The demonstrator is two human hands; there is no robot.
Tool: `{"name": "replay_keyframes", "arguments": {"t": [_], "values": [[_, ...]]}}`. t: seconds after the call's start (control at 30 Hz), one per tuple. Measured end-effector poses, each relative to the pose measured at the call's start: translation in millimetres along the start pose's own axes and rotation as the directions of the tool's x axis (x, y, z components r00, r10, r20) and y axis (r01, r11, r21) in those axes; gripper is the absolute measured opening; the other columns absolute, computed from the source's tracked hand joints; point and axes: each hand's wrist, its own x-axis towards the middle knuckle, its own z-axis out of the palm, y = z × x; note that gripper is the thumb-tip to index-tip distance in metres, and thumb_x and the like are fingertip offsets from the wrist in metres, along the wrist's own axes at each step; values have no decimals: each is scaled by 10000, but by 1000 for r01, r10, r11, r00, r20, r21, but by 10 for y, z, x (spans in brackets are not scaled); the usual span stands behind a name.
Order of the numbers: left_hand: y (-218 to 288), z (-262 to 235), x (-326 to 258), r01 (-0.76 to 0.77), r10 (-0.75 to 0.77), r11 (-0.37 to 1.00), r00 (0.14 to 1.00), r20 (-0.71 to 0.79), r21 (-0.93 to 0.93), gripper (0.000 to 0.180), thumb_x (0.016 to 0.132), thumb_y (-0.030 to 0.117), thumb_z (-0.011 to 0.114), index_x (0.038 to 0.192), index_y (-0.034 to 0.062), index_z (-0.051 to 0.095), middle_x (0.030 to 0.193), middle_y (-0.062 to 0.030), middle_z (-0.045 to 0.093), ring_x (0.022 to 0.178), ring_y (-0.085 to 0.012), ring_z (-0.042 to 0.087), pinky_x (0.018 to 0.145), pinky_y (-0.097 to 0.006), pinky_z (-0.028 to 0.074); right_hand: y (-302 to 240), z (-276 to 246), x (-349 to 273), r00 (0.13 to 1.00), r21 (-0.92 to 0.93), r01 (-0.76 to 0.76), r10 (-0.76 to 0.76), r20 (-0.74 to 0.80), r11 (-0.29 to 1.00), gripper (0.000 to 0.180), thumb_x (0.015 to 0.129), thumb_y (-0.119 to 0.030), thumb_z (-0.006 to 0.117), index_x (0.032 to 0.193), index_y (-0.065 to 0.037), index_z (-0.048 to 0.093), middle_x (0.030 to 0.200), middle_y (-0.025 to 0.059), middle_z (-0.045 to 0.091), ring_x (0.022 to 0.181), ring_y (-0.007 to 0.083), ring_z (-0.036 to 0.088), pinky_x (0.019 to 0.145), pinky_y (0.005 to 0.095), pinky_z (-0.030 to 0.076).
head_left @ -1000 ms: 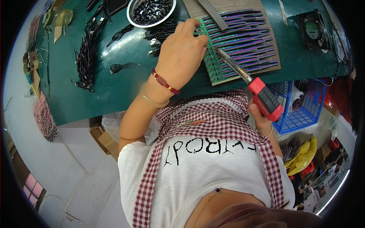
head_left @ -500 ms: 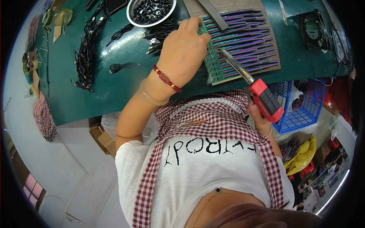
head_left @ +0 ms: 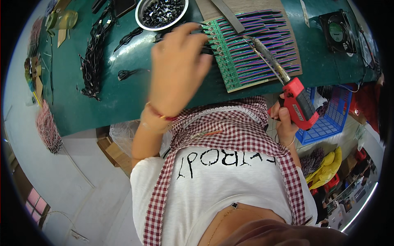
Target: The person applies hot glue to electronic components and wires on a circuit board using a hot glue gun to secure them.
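My left hand (head_left: 176, 67), somewhat blurred, is over the table left of the green circuit board panel (head_left: 226, 65). Its thumb and fingers are apart, with nothing visible between them. Beneath it, black cables are partly hidden; some cable ends reach the panel's left edge near the top. Rows of multicoloured wires (head_left: 266, 49) run right from the panel. My right hand (head_left: 284, 123) is closed around the handle of a red and black soldering gun (head_left: 298, 102). The gun's metal tip points up and left, above the wires, away from the panel's left edge.
A grey metal bar (head_left: 227, 15) lies across the wires on a brown board (head_left: 293, 24). A metal bowl (head_left: 140, 20) of small black connectors stands behind my left hand. Black cable bundles (head_left: 91, 69) lie at left, a black fan (head_left: 337, 33) at right. A blue crate (head_left: 322, 135) stands below the table edge.
My left hand has moved left and down, off the panel, and its fingers have spread. My right hand has drawn the soldering gun right and its tip up, away from the panel's left edge.
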Motion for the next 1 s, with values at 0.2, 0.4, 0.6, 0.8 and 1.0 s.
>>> {"name": "replay_keyframes", "arguments": {"t": [0.2, 0.4, 0.6, 0.8, 1.0], "values": [[-910, -364, -661, 266, -408, 800, 899, 162, 538, 282, 719, 111, 683, 986, 108, 591, 1095, -47, 550, 1066, -245, 508, 848, -406, 399, -69, 11, 124, 1000, 186, 23, -22, -7, 982, 383, 906, -153, 555, 1212, 55, 457, 670, 70, 516, 572, 126, 473, 539, 253, 388], [-981, -429, -750, 315, -319, 948, 939, 129, 51, 164, 787, 63, 621, 948, 38, 599, 970, -108, 609, 911, -265, 585, 798, -376, 450, -192, 122, 213, 997, 221, 76, -76, -4, 972, 370, 903, -140, 553, 1205, 53, 459, 653, 66, 493, 551, 120, 441, 526, 251, 364], [-36, -142, -323, 188, -127, 866, 979, 160, -464, 84, 839, 61, 556, 850, 1, 614, 773, -123, 609, 599, -251, 571, 571, -307, 460, -405, 416, 321, 992, 251, -118, 122, -2, 961, 351, 872, -44, 560, 1196, 20, 438, 741, 92, 538, 623, 146, 506, 575, 291, 435], [298, 29, -261, 108, -21, 775, 989, 145, -623, 33, 773, 33, 605, 765, 2, 598, 656, -112, 536, 542, -255, 533, 504, -326, 426, -563, 798, 577, 994, 284, -79, 53, 99, 955, 413, 807, 20, 629, 1184, 6, 461, 907, 144, 617, 811, 193, 601, 720, 300, 480], [279, 25, -237, 30, 91, 784, 982, 163, -620, 41, 769, 20, 590, 783, -15, 608, 625, -81, 542, 523, -157, 521, 493, -279, 400, -578, 723, 682, 969, 216, -115, 62, 238, 970, 445, 774, 39, 660, 1175, -5, 474, 899, 118, 607, 815, 177, 586, 696, 287, 467]]}}
